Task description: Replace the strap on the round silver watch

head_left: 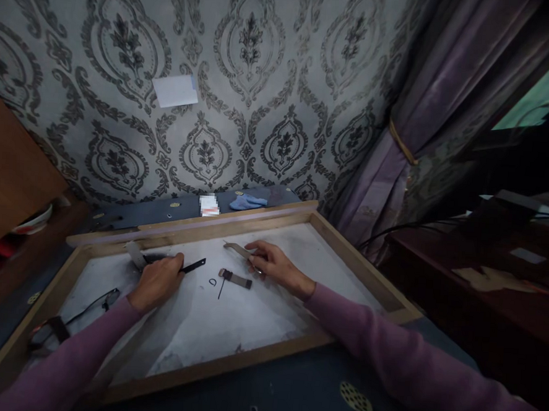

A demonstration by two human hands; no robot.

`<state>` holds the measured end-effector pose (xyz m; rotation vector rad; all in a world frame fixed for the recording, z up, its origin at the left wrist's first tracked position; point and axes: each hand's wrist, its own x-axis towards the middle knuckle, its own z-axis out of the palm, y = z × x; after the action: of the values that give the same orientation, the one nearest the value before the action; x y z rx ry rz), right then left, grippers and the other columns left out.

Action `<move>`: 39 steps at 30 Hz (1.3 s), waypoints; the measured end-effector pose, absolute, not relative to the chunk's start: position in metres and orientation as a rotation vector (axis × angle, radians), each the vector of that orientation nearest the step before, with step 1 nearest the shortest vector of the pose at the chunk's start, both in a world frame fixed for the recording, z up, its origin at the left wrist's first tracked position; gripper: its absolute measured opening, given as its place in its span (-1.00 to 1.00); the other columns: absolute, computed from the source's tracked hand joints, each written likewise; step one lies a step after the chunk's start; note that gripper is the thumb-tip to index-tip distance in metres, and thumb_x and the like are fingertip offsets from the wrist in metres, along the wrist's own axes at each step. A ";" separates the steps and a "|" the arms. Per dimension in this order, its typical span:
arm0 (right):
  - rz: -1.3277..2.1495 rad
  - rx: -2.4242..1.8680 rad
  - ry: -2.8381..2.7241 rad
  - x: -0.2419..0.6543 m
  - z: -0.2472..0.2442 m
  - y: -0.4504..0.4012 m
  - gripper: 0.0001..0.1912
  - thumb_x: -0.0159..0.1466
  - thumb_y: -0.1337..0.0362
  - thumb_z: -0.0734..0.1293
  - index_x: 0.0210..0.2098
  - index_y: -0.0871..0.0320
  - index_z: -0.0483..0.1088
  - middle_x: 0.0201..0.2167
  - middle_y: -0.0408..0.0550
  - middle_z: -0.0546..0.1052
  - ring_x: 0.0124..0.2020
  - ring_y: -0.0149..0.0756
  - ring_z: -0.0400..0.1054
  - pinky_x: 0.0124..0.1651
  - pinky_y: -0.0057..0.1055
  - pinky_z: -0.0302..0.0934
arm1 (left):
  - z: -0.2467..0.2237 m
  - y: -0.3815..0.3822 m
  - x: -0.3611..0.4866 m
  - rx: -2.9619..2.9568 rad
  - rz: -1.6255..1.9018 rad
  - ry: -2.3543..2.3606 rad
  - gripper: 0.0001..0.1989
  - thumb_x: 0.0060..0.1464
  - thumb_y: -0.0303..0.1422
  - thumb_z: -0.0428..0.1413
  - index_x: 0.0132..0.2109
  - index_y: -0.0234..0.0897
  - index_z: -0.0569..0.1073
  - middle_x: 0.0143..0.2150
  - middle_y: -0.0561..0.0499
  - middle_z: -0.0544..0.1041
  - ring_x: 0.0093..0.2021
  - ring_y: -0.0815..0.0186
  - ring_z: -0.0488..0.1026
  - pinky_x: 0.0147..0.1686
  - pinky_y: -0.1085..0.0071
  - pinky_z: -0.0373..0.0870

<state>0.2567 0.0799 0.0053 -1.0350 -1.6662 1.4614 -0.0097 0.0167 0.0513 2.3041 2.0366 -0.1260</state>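
Note:
My left hand (161, 279) is closed, low over the white surface of a wood-framed tray (258, 322). Out of its fingers, to the right, sticks a flat black strip (194, 266) with a small hole at its end. A pale grey block-like piece (135, 256) stands just beyond that hand. My right hand (275, 267) pinches a grey-brown watch strap (237, 250) that points left; something shiny under its fingers is too small to name. Between the hands lie a second strap piece with a buckle (235, 279), a thin dark pin (221, 289) and a small black loop (213, 282).
Dark-framed glasses (111, 298) and a dark strap-like item (55, 335) lie at the tray's left. Behind the tray's back rim are a blue cloth (248, 202) and a blurred white packet (209, 205). A purple curtain (372, 193) hangs at right, beside a dark red table (473, 304).

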 end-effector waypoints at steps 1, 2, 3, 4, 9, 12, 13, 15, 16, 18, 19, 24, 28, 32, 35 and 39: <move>1.465 -1.029 -1.665 0.256 0.005 0.080 -0.70 0.18 0.34 0.30 -0.09 0.23 0.31 -0.50 -0.14 0.44 -0.49 -0.39 0.36 -0.62 -0.60 0.21 | 0.053 0.011 -0.009 2.349 -0.112 2.012 -0.85 0.20 -0.49 -0.08 -0.16 -0.30 0.36 -0.18 -0.22 0.53 -0.16 0.03 0.48 -0.25 0.20 0.37; 1.469 -1.023 -1.664 0.255 0.005 0.080 -0.70 0.18 0.34 0.30 -0.09 0.24 0.31 -0.50 -0.13 0.44 -0.48 -0.39 0.35 -0.62 -0.59 0.21 | 0.055 0.006 -0.005 2.410 -0.092 1.955 -0.81 0.21 -0.53 -0.12 -0.12 -0.32 0.36 -0.12 -0.26 0.50 -0.08 0.01 0.45 -0.18 0.15 0.36; 1.475 -1.017 -1.665 0.255 0.005 0.080 -0.71 0.17 0.34 0.30 -0.09 0.24 0.31 -0.50 -0.13 0.43 -0.48 -0.39 0.35 -0.62 -0.59 0.20 | 0.056 0.000 0.000 2.479 -0.073 1.863 -0.77 0.21 -0.56 -0.13 -0.09 -0.33 0.37 -0.06 -0.26 0.48 -0.02 0.02 0.42 -0.09 0.13 0.35; 1.479 -1.011 -1.665 0.254 0.006 0.080 -0.71 0.17 0.34 0.30 -0.10 0.24 0.31 -0.50 -0.13 0.43 -0.48 -0.38 0.36 -0.62 -0.59 0.19 | 0.057 -0.005 0.006 2.543 -0.054 1.757 -0.73 0.21 -0.58 -0.14 -0.06 -0.30 0.38 -0.02 -0.22 0.47 0.02 0.07 0.39 -0.02 0.15 0.32; 1.485 -0.983 -1.664 0.255 0.010 0.077 -0.66 0.16 0.27 0.31 -0.07 0.23 0.28 -0.43 -0.12 0.43 -0.44 -0.37 0.38 -0.60 -0.58 0.19 | 0.051 -0.021 0.024 2.824 0.036 1.012 -0.56 0.15 -0.66 -0.10 0.12 -0.23 0.32 0.12 -0.14 0.43 0.10 0.17 0.35 0.07 0.23 0.29; 1.501 -0.960 -1.671 0.257 0.014 0.073 -0.63 0.16 0.22 0.31 -0.06 0.22 0.28 -0.42 -0.12 0.43 -0.43 -0.36 0.38 -0.57 -0.57 0.20 | 0.046 -0.022 0.014 2.835 0.072 1.084 -0.57 0.14 -0.66 -0.09 0.10 -0.25 0.34 0.07 -0.15 0.46 0.05 0.16 0.39 0.03 0.22 0.31; 1.510 -0.950 -1.675 0.257 0.015 0.072 -0.62 0.16 0.21 0.32 -0.05 0.21 0.28 -0.40 -0.11 0.43 -0.41 -0.36 0.39 -0.55 -0.56 0.22 | 0.045 -0.022 0.008 2.827 0.057 1.147 -0.60 0.14 -0.66 -0.09 0.05 -0.26 0.37 0.03 -0.15 0.48 0.02 0.15 0.40 0.01 0.22 0.31; 1.532 -0.929 -1.688 0.256 0.017 0.070 -0.60 0.15 0.18 0.34 -0.05 0.19 0.30 -0.38 -0.10 0.44 -0.39 -0.35 0.39 -0.53 -0.54 0.24 | 0.044 -0.023 -0.001 2.807 0.005 1.296 -0.68 0.15 -0.65 -0.09 -0.07 -0.28 0.42 -0.08 -0.13 0.51 -0.06 0.14 0.43 -0.04 0.21 0.33; 1.547 -0.913 -1.695 0.255 0.017 0.068 -0.60 0.14 0.18 0.35 -0.05 0.19 0.31 -0.38 -0.10 0.44 -0.39 -0.35 0.38 -0.52 -0.54 0.24 | 0.044 -0.023 -0.005 2.793 -0.023 1.370 -0.71 0.15 -0.66 -0.08 -0.14 -0.29 0.43 -0.13 -0.12 0.52 -0.10 0.14 0.44 -0.06 0.20 0.34; 1.590 -0.865 -1.706 0.251 0.017 0.066 -0.57 0.13 0.16 0.37 -0.05 0.19 0.31 -0.38 -0.11 0.45 -0.42 -0.38 0.35 -0.52 -0.53 0.23 | 0.046 -0.025 -0.006 2.756 -0.026 1.503 -0.74 0.16 -0.66 -0.10 -0.24 -0.30 0.43 -0.21 -0.10 0.52 -0.18 0.13 0.44 -0.13 0.19 0.35; 1.616 -0.834 -1.709 0.249 0.017 0.064 -0.56 0.13 0.15 0.38 -0.05 0.19 0.31 -0.38 -0.11 0.45 -0.43 -0.39 0.34 -0.52 -0.52 0.23 | 0.047 -0.026 -0.004 2.733 0.005 1.557 -0.73 0.17 -0.65 -0.11 -0.26 -0.30 0.42 -0.23 -0.10 0.51 -0.21 0.14 0.44 -0.17 0.20 0.36; 1.752 -0.729 -1.709 0.239 0.016 0.053 -0.55 0.15 0.10 0.41 -0.06 0.17 0.29 -0.34 -0.08 0.47 -0.36 -0.35 0.37 -0.49 -0.52 0.22 | 0.054 -0.029 0.026 2.560 0.356 1.560 -0.76 0.22 -0.54 -0.14 -0.29 -0.27 0.39 -0.27 -0.09 0.50 -0.27 0.17 0.42 -0.26 0.28 0.32; 1.804 -0.676 -1.640 0.231 0.020 0.046 -0.50 0.14 0.05 0.42 -0.02 0.13 0.29 -0.32 -0.10 0.46 -0.35 -0.35 0.38 -0.36 -0.43 0.28 | 0.049 -0.021 0.048 2.008 0.632 1.348 -0.84 0.19 -0.32 -0.01 -0.27 -0.27 0.42 -0.35 -0.04 0.49 -0.33 0.23 0.41 -0.33 0.36 0.31; 1.763 -0.617 -1.675 0.218 0.027 0.049 -0.54 0.18 -0.03 0.39 -0.05 0.10 0.32 -0.31 -0.12 0.44 -0.36 -0.35 0.37 -0.30 -0.41 0.27 | 0.036 -0.006 0.050 1.491 0.836 1.100 -0.62 0.06 -0.03 0.08 -0.25 -0.30 0.39 -0.35 -0.03 0.44 -0.45 0.35 0.34 -0.58 0.51 0.20; 1.752 -0.589 -1.689 0.205 0.027 0.052 -0.51 0.20 -0.11 0.35 -0.05 0.11 0.31 -0.33 -0.13 0.42 -0.42 -0.39 0.35 -0.34 -0.42 0.26 | 0.027 0.004 0.042 1.323 0.891 1.137 -0.50 -0.05 0.08 0.14 -0.27 -0.31 0.41 -0.39 0.00 0.43 -0.55 0.43 0.28 -0.67 0.56 0.03; 1.705 -0.562 -1.759 0.194 0.022 0.052 -0.51 0.24 -0.13 0.29 -0.04 0.11 0.31 -0.30 -0.09 0.41 -0.35 -0.32 0.38 -0.32 -0.39 0.31 | 0.021 0.009 0.032 1.199 0.942 1.173 -0.45 -0.14 0.15 0.17 -0.35 -0.33 0.42 -0.50 0.04 0.41 -0.58 0.43 0.25 -0.67 0.55 -0.03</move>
<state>0.1942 0.0515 0.0219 -0.5621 -1.7586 1.7051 0.0320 0.0092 0.0206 1.1995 1.1731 0.9416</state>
